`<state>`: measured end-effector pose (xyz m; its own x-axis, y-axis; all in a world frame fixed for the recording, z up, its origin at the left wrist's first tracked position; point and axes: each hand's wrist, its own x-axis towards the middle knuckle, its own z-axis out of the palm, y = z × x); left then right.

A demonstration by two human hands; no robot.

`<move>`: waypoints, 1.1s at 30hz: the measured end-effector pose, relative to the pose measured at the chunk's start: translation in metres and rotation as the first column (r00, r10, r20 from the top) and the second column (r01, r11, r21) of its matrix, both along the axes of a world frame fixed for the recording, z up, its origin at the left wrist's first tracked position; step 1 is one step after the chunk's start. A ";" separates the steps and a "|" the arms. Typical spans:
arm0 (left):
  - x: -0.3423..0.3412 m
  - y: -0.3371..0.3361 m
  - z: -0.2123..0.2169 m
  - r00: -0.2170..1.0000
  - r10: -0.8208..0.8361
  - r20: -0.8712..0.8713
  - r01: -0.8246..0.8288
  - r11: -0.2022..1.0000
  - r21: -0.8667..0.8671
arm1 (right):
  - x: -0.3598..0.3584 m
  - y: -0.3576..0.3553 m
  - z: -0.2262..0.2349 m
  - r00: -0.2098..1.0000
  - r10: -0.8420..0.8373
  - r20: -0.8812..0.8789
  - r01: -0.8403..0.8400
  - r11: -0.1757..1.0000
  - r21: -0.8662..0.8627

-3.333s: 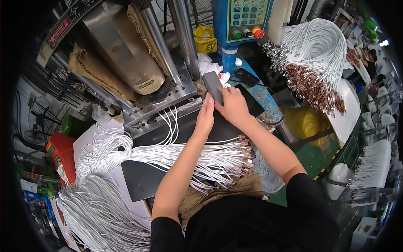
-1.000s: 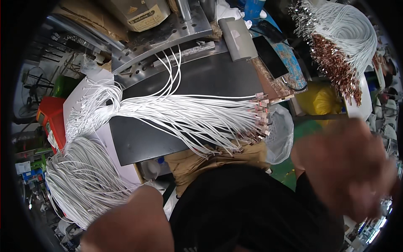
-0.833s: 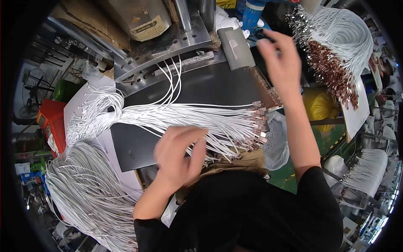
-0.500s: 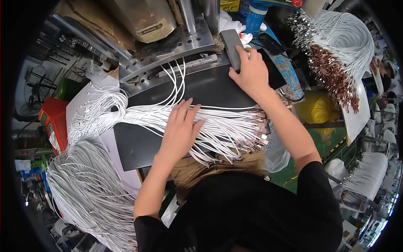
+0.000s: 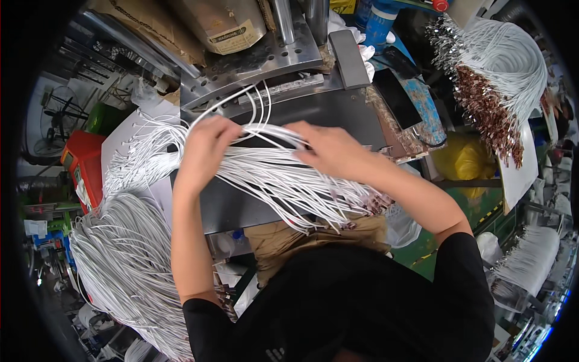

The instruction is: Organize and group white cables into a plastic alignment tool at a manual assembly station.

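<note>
A fan of thin white cables lies across a dark grey work surface, their metal-tipped ends pointing right. My left hand rests on the cables' left part, fingers curled around a few strands that loop up toward the metal press plate. My right hand presses on the cables just right of it, fingers closed over several strands.
A big heap of white cables hangs at lower left. Another bundle with brown terminals hangs at upper right. A grey block, a dark phone-like slab, a yellow bag and a red box surround the bench.
Both hands came down onto the cable fan. The right hand left the grey block at the back and moved to the cables; the left hand slid up and left along them.
</note>
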<state>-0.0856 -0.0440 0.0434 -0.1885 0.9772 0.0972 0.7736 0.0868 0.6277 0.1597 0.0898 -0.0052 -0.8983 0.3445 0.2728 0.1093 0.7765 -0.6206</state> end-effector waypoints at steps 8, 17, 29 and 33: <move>0.067 0.005 -0.009 0.939 -0.195 -0.284 0.234 0.966 0.111 | 0.029 0.019 0.070 0.987 -0.052 0.154 -0.022 0.897 0.442; 0.033 -0.001 0.000 0.975 -0.024 0.222 0.047 0.994 -0.098 | 0.039 0.028 0.056 0.933 -0.323 0.161 0.185 0.812 0.554; 0.043 0.004 -0.009 0.966 0.176 0.191 -0.182 0.983 0.014 | 0.028 0.025 0.050 0.946 -0.172 0.275 0.056 0.922 0.382; 0.047 0.011 0.009 0.993 0.122 0.002 -0.122 0.993 0.007 | -0.002 0.020 0.004 0.979 -0.098 0.178 0.023 0.923 0.385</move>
<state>-0.0381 -0.0333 0.0527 -0.3063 0.9463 0.1036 0.7563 0.1758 0.6301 0.1575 0.1096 -0.0011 -0.9269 0.3044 0.2195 0.2501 0.9371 -0.2434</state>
